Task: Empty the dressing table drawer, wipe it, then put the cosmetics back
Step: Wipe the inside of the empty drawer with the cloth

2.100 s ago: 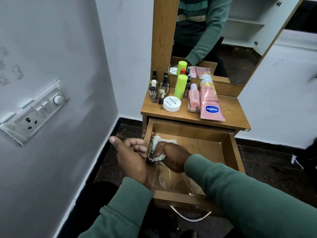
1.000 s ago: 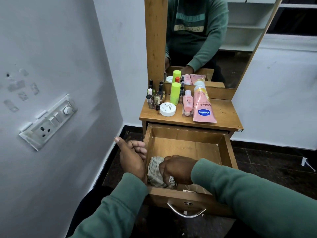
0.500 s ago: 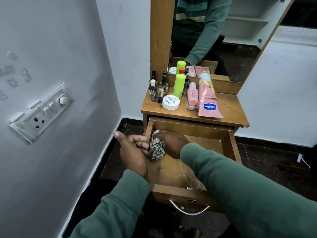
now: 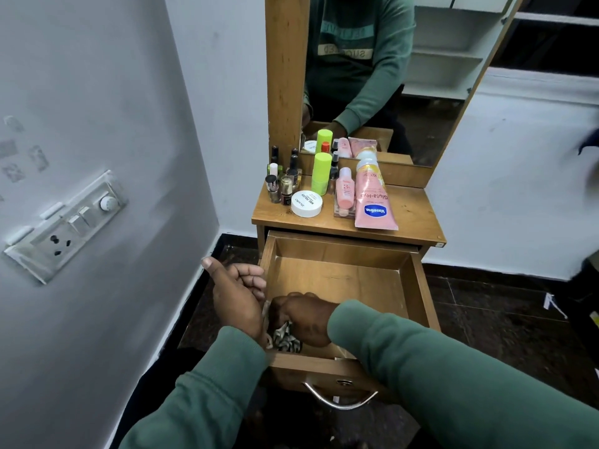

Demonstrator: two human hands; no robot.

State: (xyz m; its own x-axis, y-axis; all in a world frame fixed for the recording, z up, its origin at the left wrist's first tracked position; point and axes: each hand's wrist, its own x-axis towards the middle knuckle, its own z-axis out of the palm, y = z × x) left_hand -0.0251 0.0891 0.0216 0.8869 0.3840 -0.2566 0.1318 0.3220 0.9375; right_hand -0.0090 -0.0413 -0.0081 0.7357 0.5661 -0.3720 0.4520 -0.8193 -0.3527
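- Progress: the drawer [image 4: 343, 280] stands pulled open and emptied; the wiping step appears under way, and refilling is left
- Right hand [image 4: 303, 320]: fingers closed around a crumpled patterned cloth [image 4: 285, 340], pressed into the drawer's front-left corner
- Left hand [image 4: 238, 294]: just outside the drawer's left wall, fingers loosely curled, thumb raised, holding nothing
- Cosmetics: pink tube [image 4: 372, 197], white jar [image 4: 306, 204], green bottle [image 4: 321, 173] and small bottles [image 4: 282, 183] clustered on the tabletop [image 4: 415, 212] before the mirror [image 4: 389, 76]
- Drawer floor: bare wood, no debris discernible
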